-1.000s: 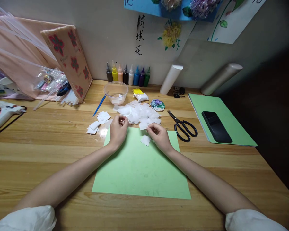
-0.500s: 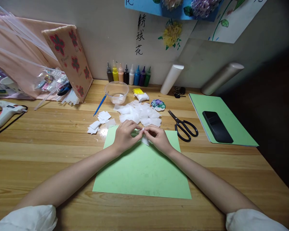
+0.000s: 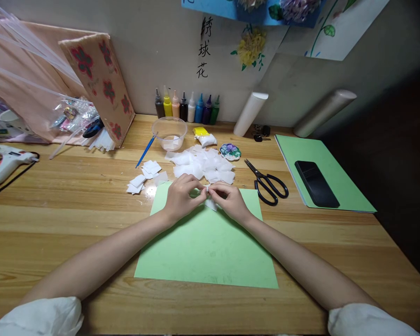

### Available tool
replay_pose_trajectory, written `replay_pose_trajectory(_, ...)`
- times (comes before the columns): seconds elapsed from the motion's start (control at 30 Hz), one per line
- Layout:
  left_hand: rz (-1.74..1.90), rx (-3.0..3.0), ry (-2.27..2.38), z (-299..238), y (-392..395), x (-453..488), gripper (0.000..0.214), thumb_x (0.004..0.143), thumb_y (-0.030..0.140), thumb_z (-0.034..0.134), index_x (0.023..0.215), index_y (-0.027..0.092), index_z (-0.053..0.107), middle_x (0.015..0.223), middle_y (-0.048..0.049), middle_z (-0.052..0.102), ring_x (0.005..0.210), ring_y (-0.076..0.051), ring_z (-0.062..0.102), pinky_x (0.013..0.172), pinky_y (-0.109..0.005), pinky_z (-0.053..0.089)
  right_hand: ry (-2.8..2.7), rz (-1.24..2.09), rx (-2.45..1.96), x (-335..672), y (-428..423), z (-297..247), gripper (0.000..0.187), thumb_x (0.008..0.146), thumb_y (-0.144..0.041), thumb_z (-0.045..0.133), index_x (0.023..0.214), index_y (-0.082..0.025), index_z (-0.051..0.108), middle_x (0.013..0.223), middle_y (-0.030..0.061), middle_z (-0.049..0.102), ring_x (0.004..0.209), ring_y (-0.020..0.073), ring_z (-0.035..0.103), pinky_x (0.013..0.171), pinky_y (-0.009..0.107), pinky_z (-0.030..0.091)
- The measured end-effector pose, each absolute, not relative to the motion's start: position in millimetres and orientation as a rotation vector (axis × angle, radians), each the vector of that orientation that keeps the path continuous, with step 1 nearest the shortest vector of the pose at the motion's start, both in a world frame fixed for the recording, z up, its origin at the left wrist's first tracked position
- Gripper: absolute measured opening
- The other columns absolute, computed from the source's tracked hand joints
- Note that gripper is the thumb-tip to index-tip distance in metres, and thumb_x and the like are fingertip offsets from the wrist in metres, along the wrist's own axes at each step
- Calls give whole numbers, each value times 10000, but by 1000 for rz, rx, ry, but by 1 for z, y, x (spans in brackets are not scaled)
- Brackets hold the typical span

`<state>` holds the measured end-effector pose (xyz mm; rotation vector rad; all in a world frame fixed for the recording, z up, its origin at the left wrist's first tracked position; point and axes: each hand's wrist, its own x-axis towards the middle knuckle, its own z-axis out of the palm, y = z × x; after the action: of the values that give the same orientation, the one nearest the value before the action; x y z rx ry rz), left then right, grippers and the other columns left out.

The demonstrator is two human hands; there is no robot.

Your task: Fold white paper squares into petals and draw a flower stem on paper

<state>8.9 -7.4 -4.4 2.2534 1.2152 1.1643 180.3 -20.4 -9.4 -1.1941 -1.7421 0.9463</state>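
Note:
Above the top part of a light green sheet of paper point(image 3: 206, 252), my left hand point(image 3: 184, 198) and my right hand point(image 3: 230, 200) meet fingertip to fingertip. Both pinch a small piece of white tissue paper point(image 3: 207, 187), mostly hidden by the fingers. Under the fingertips lies another white paper piece point(image 3: 211, 204) on the green sheet. Just beyond the hands spreads a pile of white tissue pieces point(image 3: 203, 163). Small white paper squares point(image 3: 136, 184) are stacked to the left of my left hand. Black-handled scissors point(image 3: 267, 182) lie to the right of my right hand.
Behind the pile stand a clear plastic bowl point(image 3: 170, 135), a yellow-and-white packet point(image 3: 205, 136) and several paint bottles point(image 3: 187, 109). A blue brush point(image 3: 145, 151) lies left of the bowl. A glue gun point(image 3: 9, 163) sits far left; a black phone point(image 3: 317, 184) rests on green paper at right.
My fingertips have shifted slightly around the tissue piece, and a bit more of it shows between them. The other things lie where they were.

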Motion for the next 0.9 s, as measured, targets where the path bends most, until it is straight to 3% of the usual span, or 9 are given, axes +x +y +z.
replay_pose_trajectory(0.5,1161,2243,1189,-5,-7,8,89,784,231,606,722,171,631,719,-28,611,722,-157,545,653,-284,430,-1692,1000,-1198,180,-21,-10,138,825,-246,573,786,-171,682,776,50,645,716,159,557,615,273,405)
replay_pose_trajectory(0.77,1096,2256,1143,-3,-8,9,124,781,259,615,877,196,662,835,-42,639,798,-170,573,699,-293,456,-1612,1034,-1198,181,-20,-11,118,806,-255,593,759,-175,667,728,21,609,607,121,491,543,243,362)
replay_pose_trajectory(0.9,1064,2235,1124,-3,-6,9,83,820,244,576,828,190,640,820,-36,660,794,-167,589,716,-299,454,-1603,1039,-1201,181,-20,-11,116,799,-254,601,759,-171,671,730,24,616,608,122,496,543,244,363)
